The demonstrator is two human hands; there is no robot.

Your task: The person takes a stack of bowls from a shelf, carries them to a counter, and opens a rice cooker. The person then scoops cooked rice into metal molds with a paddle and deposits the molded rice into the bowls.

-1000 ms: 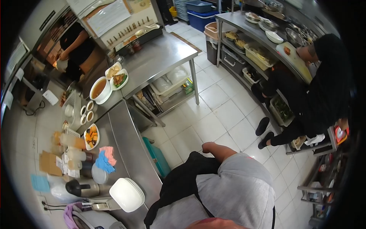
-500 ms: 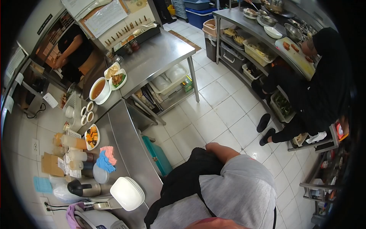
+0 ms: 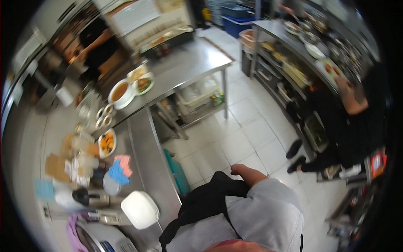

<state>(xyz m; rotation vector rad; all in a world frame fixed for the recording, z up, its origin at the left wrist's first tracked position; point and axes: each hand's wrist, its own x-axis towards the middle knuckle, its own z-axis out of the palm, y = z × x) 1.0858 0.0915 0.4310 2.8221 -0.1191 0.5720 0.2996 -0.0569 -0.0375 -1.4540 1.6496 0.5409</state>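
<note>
Below the centre, my bare right forearm [image 3: 253,175] comes out of a grey sleeve beside my black apron [image 3: 218,189]. At its far end my right hand [image 3: 236,169] shows only as a small blurred shape; its fingers cannot be made out, and no object shows in it. My left hand is out of view. Nearest on the steel counter [image 3: 145,145] is a stack of white plates [image 3: 138,210]. Beyond it lie blue and pink cloths [image 3: 120,170], a dish of orange pieces [image 3: 107,143], small sauce cups [image 3: 104,116] and a bowl of brown soup [image 3: 121,92].
A co-worker in black [image 3: 357,122] bends over a cutting board [image 3: 329,69] at the right bench. Another person's arm [image 3: 94,45] shows at the upper left. A teal bin [image 3: 177,172] stands under the counter's edge. Tiled floor [image 3: 235,138] runs between the benches.
The view has shifted and blurred, moving much of the scene rightward. The co-worker's forearm now reaches over the board. The person at the upper left has moved their arm.
</note>
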